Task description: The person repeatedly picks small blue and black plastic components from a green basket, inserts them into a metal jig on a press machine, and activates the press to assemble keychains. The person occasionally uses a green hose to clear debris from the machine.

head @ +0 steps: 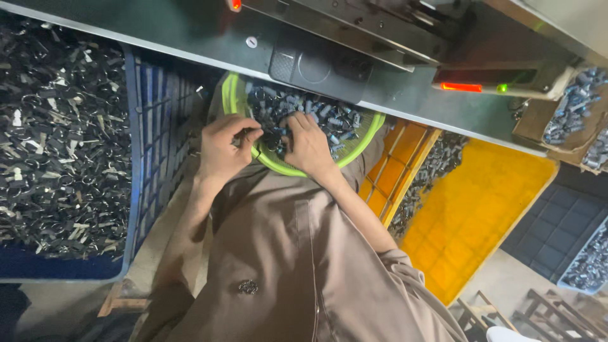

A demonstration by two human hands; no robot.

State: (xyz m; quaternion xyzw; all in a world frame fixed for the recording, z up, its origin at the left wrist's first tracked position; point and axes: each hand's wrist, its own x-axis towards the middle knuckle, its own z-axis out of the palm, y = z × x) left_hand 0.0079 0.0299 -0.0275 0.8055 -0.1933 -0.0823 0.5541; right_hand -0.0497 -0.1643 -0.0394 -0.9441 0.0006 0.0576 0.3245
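Where the left hand (223,149) pinches thumb against curled fingers, it has hold of a small dark metal part (242,139) at the near left rim of the green basket (235,95); the piece is too small and too hidden between the fingertips to tell which way its long axis runs. The right hand (308,147) lies palm down just beside it, fingers bent into the heap, and whether it has closed on anything cannot be told, since the fingertips are buried among the pieces.

The heap of small parts (316,113) fills the round basket, which sits on the person's lap against the brown garment (278,253). The parts are short, dull grey-black metal bits with pale glints, lying at every angle with no common direction. The pinched piece sits at the left edge of this heap, between the two hands.

Above the basket runs the grey machine table edge (405,104), with a red indicator light (461,87) to the right. To the left stands a blue crate (134,190) full of similar dark scraps; to the right is a yellow crate (481,209) with more grey pieces along its far side.
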